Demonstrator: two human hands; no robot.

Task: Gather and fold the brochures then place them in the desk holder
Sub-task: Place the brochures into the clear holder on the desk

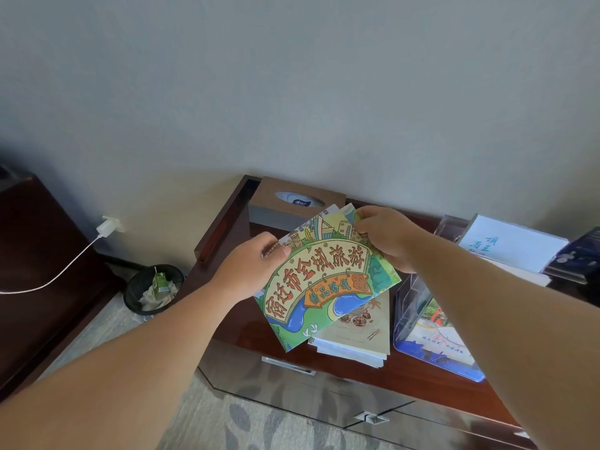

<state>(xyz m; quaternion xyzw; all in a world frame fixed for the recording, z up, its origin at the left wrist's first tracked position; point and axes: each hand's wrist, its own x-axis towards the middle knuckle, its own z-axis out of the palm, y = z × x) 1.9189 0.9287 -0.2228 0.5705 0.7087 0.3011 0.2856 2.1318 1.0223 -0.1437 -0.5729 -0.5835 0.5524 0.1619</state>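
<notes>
Looks like mid-fold: both hands, left hand (pixel 251 267) and right hand (pixel 386 237), pinch opposite edges of the cartoon brochure (pixel 324 277) above the table (pixel 246 326), other brochures (pixel 357 336) stacked just under it, so next it'd need squaring up before going into the clear holder (pixel 412 306) beside the right hand.

Pale wall (pixel 292 76), dark wooden desk (pixel 422 378), patterned grey carpet (pixel 207 423).

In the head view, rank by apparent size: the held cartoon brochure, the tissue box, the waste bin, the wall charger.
1. Cartoon brochure, though held nearer the camera.
2-3. Tissue box and waste bin: too alike to rank.
4. Wall charger.
</notes>
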